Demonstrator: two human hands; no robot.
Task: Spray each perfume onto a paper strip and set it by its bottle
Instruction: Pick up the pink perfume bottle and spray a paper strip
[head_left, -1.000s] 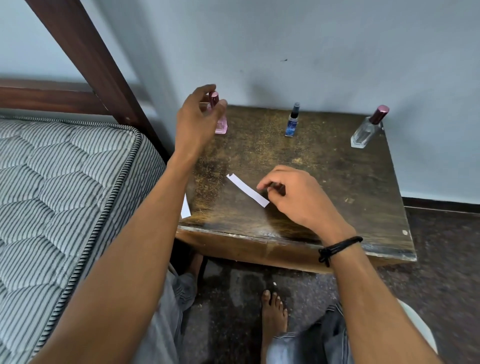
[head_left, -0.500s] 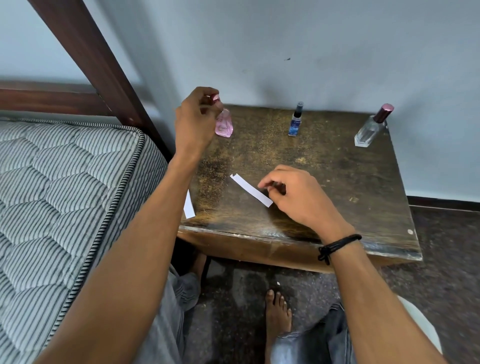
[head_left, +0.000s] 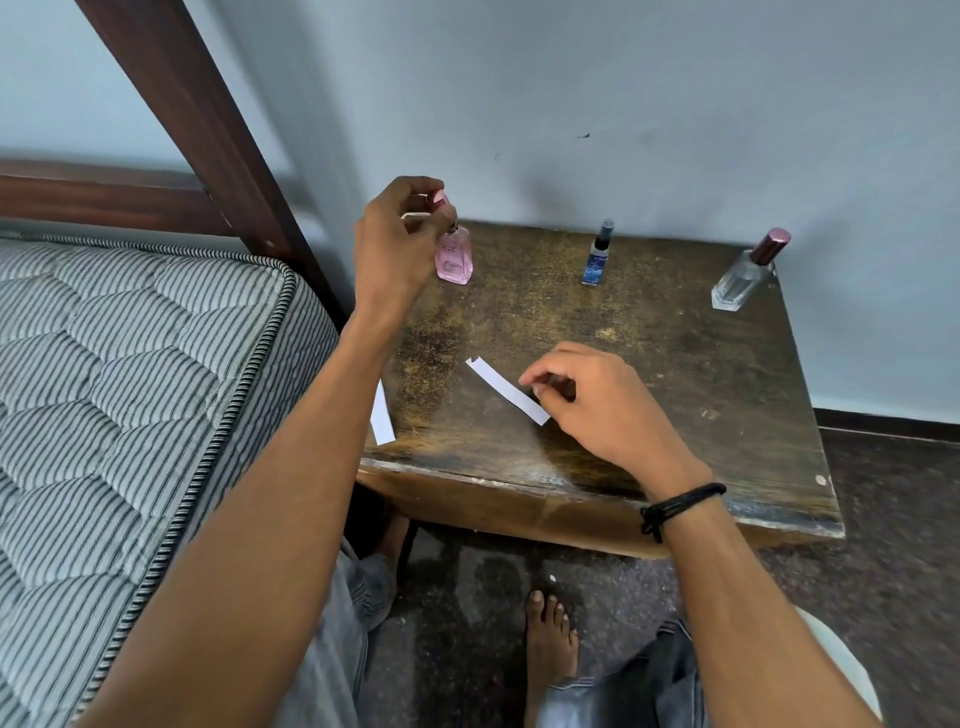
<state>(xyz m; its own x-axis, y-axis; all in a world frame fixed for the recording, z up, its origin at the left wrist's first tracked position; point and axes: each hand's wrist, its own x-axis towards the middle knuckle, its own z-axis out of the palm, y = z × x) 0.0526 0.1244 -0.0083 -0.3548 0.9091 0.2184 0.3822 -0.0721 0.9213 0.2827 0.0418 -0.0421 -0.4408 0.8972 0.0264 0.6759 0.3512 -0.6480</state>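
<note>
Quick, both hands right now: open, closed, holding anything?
Left hand: closed, pinching the pink bottle cap.
Right hand: closed, pinching the paper strip.

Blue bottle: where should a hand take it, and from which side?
Around its labelled body, below the dark cap, coming from the front: the blue bottle stands upright and slim, with the wall close behind and the table free in front of it.
</note>
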